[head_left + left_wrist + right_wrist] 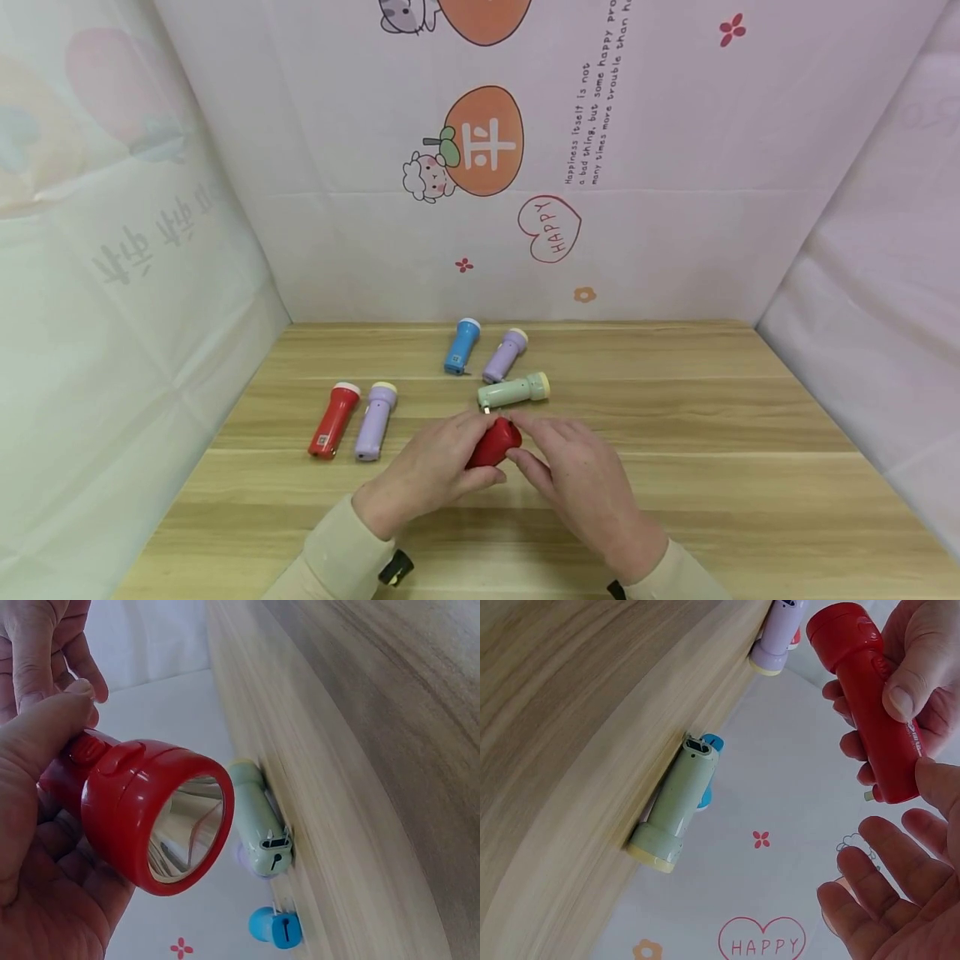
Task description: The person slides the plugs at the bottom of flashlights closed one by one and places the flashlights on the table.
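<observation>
A red flashlight (874,712) is gripped in my left hand (435,467), thumb along its side and fingers wrapped beneath. Its wide lens head (161,817) faces the left wrist camera, and a small pale tab (868,796) juts from its tail end. Beside that tail is my right hand (581,475); its thumb touches the end while the other fingers (874,855) stay spread and loosely bent, holding nothing. Just beyond both hands a pale green flashlight (513,391) lies on its side, a metal prong out at its base.
On the wooden table (712,433), a second red flashlight (333,421) and a purple one (376,421) lie to the left. Farther back are a blue flashlight (462,346) and another purple one (505,356). Printed white cloth (360,250) walls the table's back and sides.
</observation>
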`<state>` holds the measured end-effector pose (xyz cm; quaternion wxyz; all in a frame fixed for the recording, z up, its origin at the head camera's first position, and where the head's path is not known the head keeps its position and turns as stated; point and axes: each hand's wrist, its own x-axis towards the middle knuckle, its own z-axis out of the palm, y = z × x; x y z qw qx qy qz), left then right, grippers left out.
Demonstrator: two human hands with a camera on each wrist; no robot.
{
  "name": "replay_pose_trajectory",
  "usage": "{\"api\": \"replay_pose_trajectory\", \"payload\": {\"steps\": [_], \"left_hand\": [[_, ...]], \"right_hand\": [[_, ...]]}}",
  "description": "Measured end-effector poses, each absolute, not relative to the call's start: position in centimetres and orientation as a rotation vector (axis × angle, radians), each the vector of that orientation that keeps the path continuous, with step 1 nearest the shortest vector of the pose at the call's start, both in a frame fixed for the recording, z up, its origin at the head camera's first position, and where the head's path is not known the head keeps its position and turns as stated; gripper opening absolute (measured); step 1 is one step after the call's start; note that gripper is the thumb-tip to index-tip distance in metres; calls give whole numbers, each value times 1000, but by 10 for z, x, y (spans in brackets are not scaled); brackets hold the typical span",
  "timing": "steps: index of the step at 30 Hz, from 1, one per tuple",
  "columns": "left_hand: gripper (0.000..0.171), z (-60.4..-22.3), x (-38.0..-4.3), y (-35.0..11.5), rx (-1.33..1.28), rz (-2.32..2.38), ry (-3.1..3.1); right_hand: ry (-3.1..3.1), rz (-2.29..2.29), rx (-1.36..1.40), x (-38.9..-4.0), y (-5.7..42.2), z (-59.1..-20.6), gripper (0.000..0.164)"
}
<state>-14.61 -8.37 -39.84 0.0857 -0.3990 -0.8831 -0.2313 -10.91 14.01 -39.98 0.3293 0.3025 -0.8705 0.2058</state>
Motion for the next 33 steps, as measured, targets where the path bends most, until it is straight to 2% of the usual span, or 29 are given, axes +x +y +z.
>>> {"api": "replay_pose_trajectory", "payload": {"steps": [14, 33], "left_hand": [[51, -399, -141, -84, -1149, -577, -2551], [59, -396, -133, -81, -1056, -498, -2557]], "right_hand": [[-2249, 526, 803, -110, 138, -400, 50], [-2275, 517, 813, -110, 136, -400, 49]]}}
